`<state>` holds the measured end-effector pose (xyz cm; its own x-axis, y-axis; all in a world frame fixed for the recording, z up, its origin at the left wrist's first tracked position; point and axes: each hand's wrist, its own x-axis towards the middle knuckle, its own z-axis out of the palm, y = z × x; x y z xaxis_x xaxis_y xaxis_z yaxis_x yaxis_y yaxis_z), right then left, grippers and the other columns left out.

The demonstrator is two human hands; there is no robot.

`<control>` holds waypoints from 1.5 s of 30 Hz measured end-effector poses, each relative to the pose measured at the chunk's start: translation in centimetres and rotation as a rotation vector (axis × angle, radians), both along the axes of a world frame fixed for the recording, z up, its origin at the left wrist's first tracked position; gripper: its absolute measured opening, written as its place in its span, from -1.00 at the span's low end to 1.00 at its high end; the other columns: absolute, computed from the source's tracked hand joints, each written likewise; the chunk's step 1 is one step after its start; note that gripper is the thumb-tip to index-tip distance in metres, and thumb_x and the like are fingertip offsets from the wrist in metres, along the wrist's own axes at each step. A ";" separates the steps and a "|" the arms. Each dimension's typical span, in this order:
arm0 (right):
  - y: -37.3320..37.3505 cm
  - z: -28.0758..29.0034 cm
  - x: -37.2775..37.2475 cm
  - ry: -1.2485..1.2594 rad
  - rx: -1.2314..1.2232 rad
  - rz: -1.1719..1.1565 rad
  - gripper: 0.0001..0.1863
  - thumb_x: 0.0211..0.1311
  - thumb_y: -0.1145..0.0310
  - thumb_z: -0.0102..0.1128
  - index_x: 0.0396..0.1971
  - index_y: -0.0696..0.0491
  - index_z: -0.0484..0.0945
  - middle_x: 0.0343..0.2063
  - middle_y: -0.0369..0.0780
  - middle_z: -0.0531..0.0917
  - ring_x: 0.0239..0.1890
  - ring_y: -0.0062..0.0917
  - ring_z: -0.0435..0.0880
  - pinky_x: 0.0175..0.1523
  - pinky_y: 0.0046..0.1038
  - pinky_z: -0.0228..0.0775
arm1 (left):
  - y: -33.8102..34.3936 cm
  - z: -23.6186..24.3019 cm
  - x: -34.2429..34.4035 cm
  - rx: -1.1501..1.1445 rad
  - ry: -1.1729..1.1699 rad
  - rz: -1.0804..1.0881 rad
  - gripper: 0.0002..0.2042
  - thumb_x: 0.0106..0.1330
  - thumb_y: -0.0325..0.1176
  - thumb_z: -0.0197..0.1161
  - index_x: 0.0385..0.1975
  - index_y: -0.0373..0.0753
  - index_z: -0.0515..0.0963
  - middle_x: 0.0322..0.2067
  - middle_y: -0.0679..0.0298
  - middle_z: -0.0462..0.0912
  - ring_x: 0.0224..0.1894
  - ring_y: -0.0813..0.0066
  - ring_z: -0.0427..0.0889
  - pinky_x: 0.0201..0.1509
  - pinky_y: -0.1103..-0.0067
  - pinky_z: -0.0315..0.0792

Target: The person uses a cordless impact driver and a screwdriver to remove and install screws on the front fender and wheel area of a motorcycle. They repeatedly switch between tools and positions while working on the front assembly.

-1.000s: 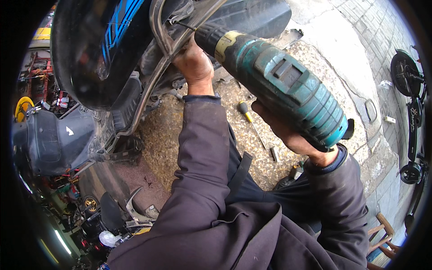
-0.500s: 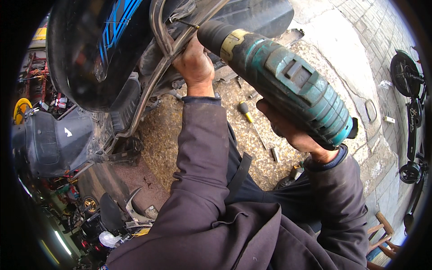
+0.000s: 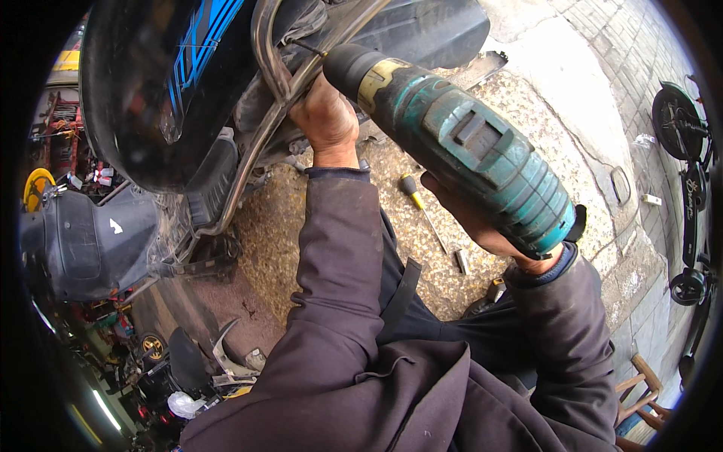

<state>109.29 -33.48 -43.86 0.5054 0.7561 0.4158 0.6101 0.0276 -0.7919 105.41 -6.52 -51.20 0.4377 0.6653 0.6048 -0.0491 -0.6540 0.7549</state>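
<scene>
Drill [image 3: 467, 143]: right of the rail [image 3: 265, 135], pointing far left, bit [image 3: 307, 47] crossing it; best held square, pressed evenly.
Right hand [image 3: 474, 224]: wrapped round the drill from below.
Left hand [image 3: 327, 120]: by the rail, fingertips hidden; can't tell its opening or hold.

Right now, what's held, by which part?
Right hand: teal-and-black power drill, gripped beneath its body, handle hidden. Left hand: at grey metal tube, fingertips hidden; can't tell.

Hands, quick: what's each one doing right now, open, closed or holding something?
Left hand: at the metal bar, fingers mostly hidden; open or closed can't be told.
Right hand: closed, holding the drill.
</scene>
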 end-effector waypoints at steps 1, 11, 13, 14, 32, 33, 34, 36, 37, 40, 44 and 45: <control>0.2 0.1 0.1 0.037 0.021 0.003 -0.65 0.19 0.23 0.22 -0.08 0.06 0.48 -0.24 -0.19 0.52 -0.22 -0.34 0.54 -0.09 -0.41 0.37 | -0.1 -0.1 0.1 -0.005 0.002 -0.007 -0.61 0.29 -0.55 0.16 0.13 -0.40 0.38 0.11 0.19 0.49 0.06 0.43 0.52 0.27 0.49 0.33; 1.1 0.3 0.8 0.212 0.168 -0.008 -0.74 0.05 0.27 0.26 -0.32 0.11 0.52 -0.54 -0.13 0.51 -0.51 -0.27 0.56 -0.36 -0.39 0.39 | -0.7 0.6 -0.3 0.343 0.017 0.010 -0.91 0.29 -0.49 0.21 -0.32 -0.34 0.64 -0.26 0.26 0.69 -0.28 0.47 0.66 -0.11 0.54 0.55; 1.3 0.2 0.8 0.205 0.180 -0.018 -0.75 0.02 0.28 0.27 -0.37 0.12 0.53 -0.60 -0.12 0.50 -0.56 -0.26 0.56 -0.41 -0.39 0.40 | -0.5 0.5 -0.1 0.152 -0.030 -0.046 -0.90 0.30 -0.48 0.20 -0.32 -0.33 0.64 -0.26 0.26 0.68 -0.26 0.47 0.66 -0.09 0.53 0.55; 1.5 0.1 0.9 0.225 0.197 -0.021 -0.76 0.00 0.28 0.27 -0.40 0.13 0.53 -0.63 -0.12 0.50 -0.59 -0.25 0.56 -0.44 -0.39 0.40 | -0.5 0.4 0.0 0.053 -0.069 -0.063 -0.90 0.30 -0.48 0.19 -0.32 -0.32 0.64 -0.26 0.27 0.68 -0.25 0.48 0.65 -0.08 0.53 0.54; 1.6 1.0 1.7 0.068 0.243 -0.050 -0.70 -0.15 0.31 0.36 -0.45 0.11 0.46 -0.61 -0.05 0.47 -0.49 -0.07 0.54 -0.40 -0.28 0.37 | 3.7 -0.9 0.5 -0.360 0.608 0.097 -0.85 0.17 -0.43 0.30 -0.26 -0.21 0.61 -0.31 0.27 0.68 -0.28 0.41 0.67 -0.15 0.47 0.55; 1.3 0.9 1.9 0.061 0.267 -0.027 -0.74 -0.10 0.36 0.37 -0.41 0.10 0.49 -0.59 -0.09 0.54 -0.49 -0.11 0.57 -0.36 -0.31 0.43 | 1.9 -1.3 0.3 -0.535 0.099 -0.071 -0.80 0.17 -0.46 0.28 -0.19 -0.22 0.60 -0.29 0.26 0.67 -0.25 0.41 0.67 -0.12 0.46 0.55; 1.0 0.7 2.1 0.007 0.284 0.004 -0.73 -0.07 0.37 0.39 -0.37 0.10 0.51 -0.56 -0.11 0.57 -0.46 -0.15 0.60 -0.32 -0.32 0.46 | 1.0 -0.8 0.5 -0.482 -0.051 -0.107 -0.70 0.16 -0.50 0.24 -0.08 -0.23 0.53 -0.24 0.23 0.64 -0.23 0.40 0.65 -0.10 0.45 0.55; 0.2 0.3 2.7 -0.063 0.273 0.087 -0.69 -0.02 0.38 0.42 -0.26 0.09 0.55 -0.44 -0.15 0.63 -0.37 -0.27 0.63 -0.21 -0.35 0.50 | -0.9 0.2 0.7 -0.355 -0.333 -0.209 -0.51 0.14 -0.58 0.16 0.15 -0.26 0.41 -0.14 0.17 0.60 -0.17 0.37 0.63 -0.04 0.44 0.54; -1.3 0.1 3.0 0.151 0.180 0.139 -0.64 0.00 0.39 0.44 -0.18 0.09 0.56 -0.36 -0.18 0.65 -0.31 -0.35 0.64 -0.14 -0.37 0.51 | -1.9 0.6 1.1 -0.501 -0.495 -0.289 -0.48 0.14 -0.59 0.15 0.19 -0.26 0.37 -0.11 0.16 0.59 -0.18 0.36 0.62 -0.04 0.44 0.55; -5.7 -1.6 4.7 0.933 0.177 0.117 -0.45 -0.05 0.38 0.54 0.00 0.15 0.56 -0.23 -0.22 0.69 -0.22 -0.43 0.66 -0.05 -0.37 0.56 | -3.4 2.6 0.4 -0.689 -0.480 -0.386 -0.48 0.15 -0.55 0.12 0.19 -0.23 0.33 -0.09 0.09 0.58 -0.28 0.37 0.61 -0.14 0.46 0.55; -8.1 -7.6 6.8 1.211 0.034 0.000 -0.55 -0.08 0.33 0.47 -0.16 0.19 0.59 -0.34 -0.18 0.67 -0.40 -0.44 0.64 -0.29 -0.38 0.53 | -5.4 3.7 -1.6 -0.733 -0.361 -0.445 -0.47 0.19 -0.49 0.11 0.22 0.00 0.30 -0.15 0.13 0.57 -0.38 0.46 0.55 -0.28 0.51 0.46; -7.5 -9.6 6.5 1.261 -0.101 -0.027 -0.60 -0.06 0.36 0.44 -0.18 0.17 0.61 -0.35 -0.21 0.68 -0.40 -0.47 0.63 -0.26 -0.41 0.51 | -5.9 3.7 -2.0 -0.773 -0.368 -0.423 -0.45 0.20 -0.50 0.11 0.23 0.04 0.29 -0.17 0.14 0.57 -0.38 0.46 0.54 -0.29 0.52 0.46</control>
<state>115.79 -40.95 -53.46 0.5233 0.7395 -0.4235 -0.5684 -0.0674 -0.8200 103.42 -12.41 -47.52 0.6031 0.7691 0.2118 -0.4880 0.1457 0.8606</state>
